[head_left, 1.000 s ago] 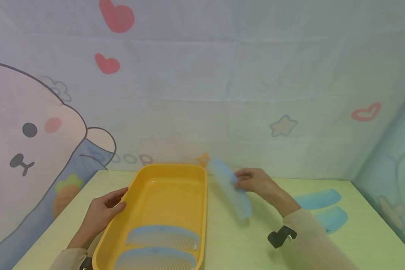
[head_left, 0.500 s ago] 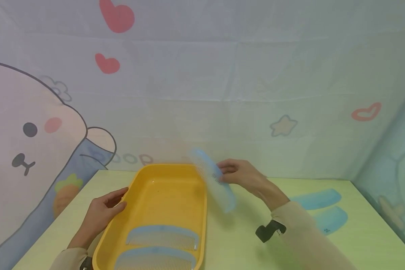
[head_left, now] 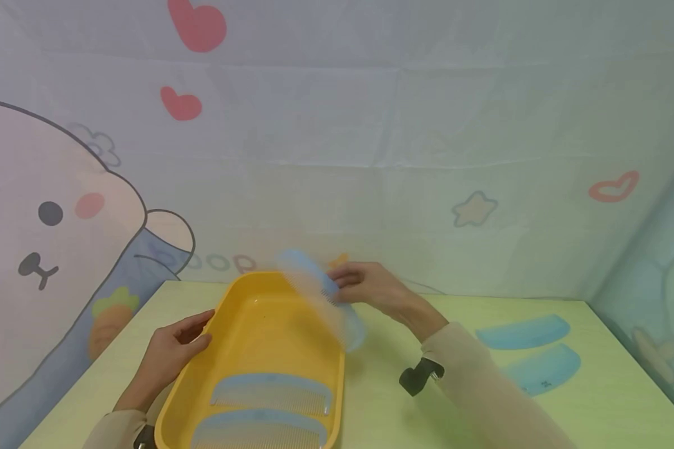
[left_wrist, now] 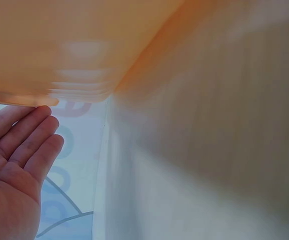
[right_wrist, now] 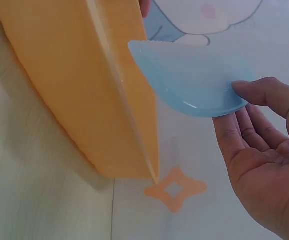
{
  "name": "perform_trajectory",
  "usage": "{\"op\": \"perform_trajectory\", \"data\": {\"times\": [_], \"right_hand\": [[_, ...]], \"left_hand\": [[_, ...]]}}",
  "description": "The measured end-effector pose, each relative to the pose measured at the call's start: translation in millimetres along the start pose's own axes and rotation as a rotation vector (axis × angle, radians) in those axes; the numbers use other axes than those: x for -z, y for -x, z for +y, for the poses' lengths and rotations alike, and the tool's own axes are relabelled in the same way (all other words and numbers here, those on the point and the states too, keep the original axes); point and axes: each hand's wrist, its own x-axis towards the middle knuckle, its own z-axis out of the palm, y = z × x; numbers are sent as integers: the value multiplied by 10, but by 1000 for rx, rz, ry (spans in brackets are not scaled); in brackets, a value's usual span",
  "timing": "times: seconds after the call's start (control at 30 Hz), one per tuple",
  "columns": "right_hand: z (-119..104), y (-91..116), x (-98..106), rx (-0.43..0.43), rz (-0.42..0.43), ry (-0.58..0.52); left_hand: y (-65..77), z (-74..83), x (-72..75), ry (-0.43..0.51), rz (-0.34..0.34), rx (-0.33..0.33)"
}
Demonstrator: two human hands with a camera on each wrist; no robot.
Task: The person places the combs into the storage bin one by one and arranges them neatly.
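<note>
In the head view my right hand point(head_left: 371, 288) pinches a translucent light-blue comb point(head_left: 320, 296) between thumb and fingers. The comb is tilted, its upper end over the yellow tray point(head_left: 341, 380) and its lower end near the tray's right rim. It blurs slightly with motion. The right wrist view has the comb point(right_wrist: 199, 85) with the thumb on one face and fingers beneath its smooth edge. My left hand point(head_left: 171, 352) holds the tray's left rim, thumb at the edge; in the left wrist view its extended fingers point(left_wrist: 32, 140) meet the outer side. Two combs point(head_left: 269, 393) lie inside the tray's near end.
Two more light-blue combs point(head_left: 525, 332) lie on the pale table point(head_left: 404, 411) at the right, partly behind the right sleeve point(head_left: 483, 380). A cartoon-printed cloth point(head_left: 337, 125) rises behind the table. A black wrist mount point(head_left: 421, 375) sits below the right forearm.
My right hand has carried the comb leftward, from beside the tray to over its right rim. The left hand, the tray and the combs inside stay put.
</note>
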Motion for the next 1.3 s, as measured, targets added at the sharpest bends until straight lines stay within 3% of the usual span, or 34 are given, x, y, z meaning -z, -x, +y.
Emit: {"op": "perform_trajectory", "data": {"times": [0.4, 0.8, 1.03, 1.3], "right_hand": [[6, -273, -298, 14, -84, 108], [138, -413, -594, 24, -180, 162], [235, -499, -729, 68, -225, 275], [275, -536, -821, 51, -285, 373]], "left_hand": [[-6, 1, 3, -8, 0, 20], [1, -8, 13, -7, -1, 17], [17, 11, 48, -23, 12, 11], [20, 9, 55, -8, 7, 15]]}}
